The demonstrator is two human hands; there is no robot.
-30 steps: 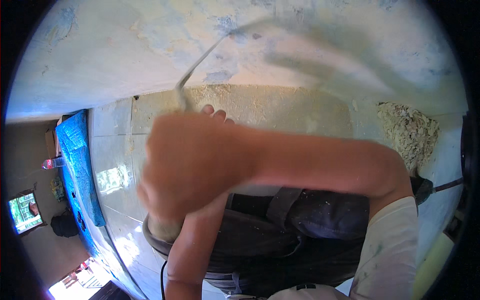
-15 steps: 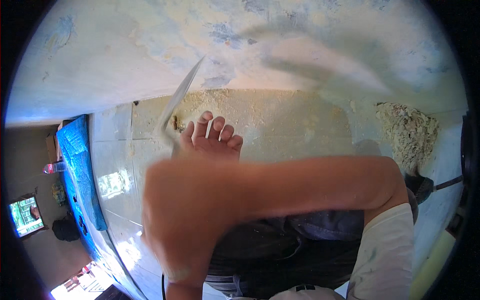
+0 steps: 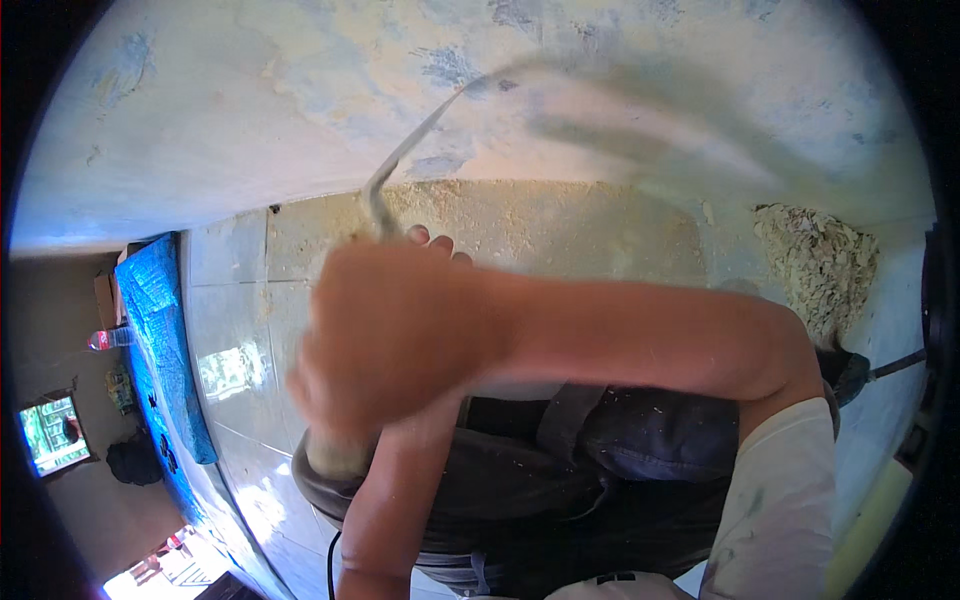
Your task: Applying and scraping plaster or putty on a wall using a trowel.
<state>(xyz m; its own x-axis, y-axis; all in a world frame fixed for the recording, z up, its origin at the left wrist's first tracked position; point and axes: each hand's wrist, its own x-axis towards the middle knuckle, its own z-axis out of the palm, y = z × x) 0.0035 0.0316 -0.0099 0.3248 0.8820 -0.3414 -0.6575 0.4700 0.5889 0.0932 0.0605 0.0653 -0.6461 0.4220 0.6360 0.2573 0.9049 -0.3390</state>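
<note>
The person's right hand (image 3: 375,330) sits near the middle of the view, with its grip closed firmly around the handle of a bladed tool (image 3: 418,135). The thin, curved blade rises above the fist, crosses the line where the floor (image 3: 225,315) meets the wall (image 3: 300,100), and bends to the right over the wall; whether it touches the wall, I cannot tell. A pale, rounded end shows just below the fist. The right forearm reaches in from the right, bare below a stained white sleeve (image 3: 770,500). The left forearm comes up from the lower edge and passes behind the fist, so that only a few fingertips of the left hand (image 3: 441,243) show beside the tool; how its grip stands, I cannot tell. Dark trousers (image 3: 570,520) lie beneath both arms, dotted with small flecks. The wall is pale with rough bluish patches and soft shadows, and crumbs litter the tiles along its foot. A heap of flakes (image 3: 815,260) lies near the wall at the right. Far to the left are a blue sheet (image 3: 160,310), a clear bottle (image 3: 110,338) and a black bag (image 3: 133,457).
</note>
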